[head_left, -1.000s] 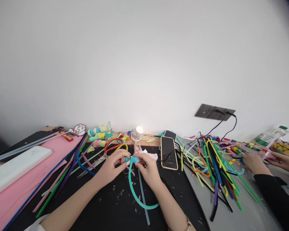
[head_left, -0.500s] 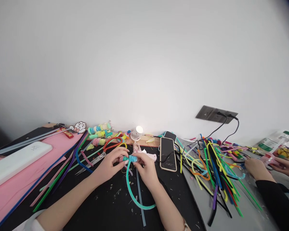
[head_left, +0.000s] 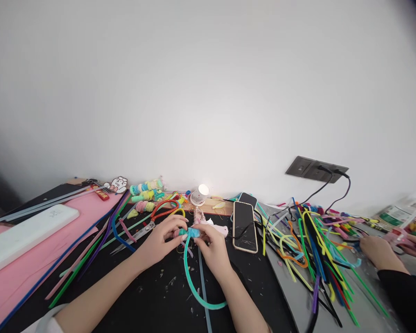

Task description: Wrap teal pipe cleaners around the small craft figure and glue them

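Observation:
Between my two hands is a small coil of pipe cleaner [head_left: 193,232], blue on the right, teal and pink toward the left. My left hand [head_left: 171,233] pinches its left end. The right end is gripped by the fingers of my right hand [head_left: 210,238]. From the middle of the coil a loose teal pipe cleaner [head_left: 190,282] curves down and passes to my right forearm. Under it lies a grey-blue glue stick or strip [head_left: 204,293] on the black mat. Scissors with orange handles [head_left: 164,208] lie beyond my left hand. A pink glue gun [head_left: 219,228] rests just behind my right hand.
Finished-looking pastel coils [head_left: 145,187] lie by the wall, beside a lit white cup-shaped lamp [head_left: 200,194]. A phone [head_left: 245,226] lies to the right, near many pipe cleaners [head_left: 319,259]. A white box [head_left: 31,238] sits left. Another person's hand [head_left: 383,253] works at the far right.
The whole view has shifted slightly, so things appear a little farther right and lower. Both hands keep hold of the coil, with little visible change in their grip.

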`<move>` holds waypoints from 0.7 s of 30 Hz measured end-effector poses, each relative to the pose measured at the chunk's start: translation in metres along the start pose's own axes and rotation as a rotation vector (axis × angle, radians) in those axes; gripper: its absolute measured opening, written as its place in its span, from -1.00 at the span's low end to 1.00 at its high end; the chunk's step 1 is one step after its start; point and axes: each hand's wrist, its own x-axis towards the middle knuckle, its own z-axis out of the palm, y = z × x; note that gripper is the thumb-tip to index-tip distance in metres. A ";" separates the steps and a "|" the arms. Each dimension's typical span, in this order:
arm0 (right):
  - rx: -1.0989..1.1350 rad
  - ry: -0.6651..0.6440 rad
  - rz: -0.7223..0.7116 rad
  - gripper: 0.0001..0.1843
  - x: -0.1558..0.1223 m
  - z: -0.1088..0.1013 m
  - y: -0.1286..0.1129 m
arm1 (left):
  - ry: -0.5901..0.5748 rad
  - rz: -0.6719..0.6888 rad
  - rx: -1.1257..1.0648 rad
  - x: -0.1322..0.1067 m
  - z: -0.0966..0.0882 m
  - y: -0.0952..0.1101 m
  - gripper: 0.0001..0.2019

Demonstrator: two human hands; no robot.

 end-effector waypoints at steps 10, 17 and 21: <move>0.070 0.000 0.059 -0.65 0.002 0.000 -0.001 | -0.006 -0.022 -0.029 0.001 -0.002 0.004 -0.82; 0.049 -0.001 0.012 -0.65 0.001 0.000 0.000 | 0.002 -0.014 -0.050 0.001 -0.001 0.000 -0.82; 0.012 0.000 0.001 -0.67 0.000 0.000 -0.001 | 0.003 -0.021 -0.059 0.001 -0.001 0.001 -0.82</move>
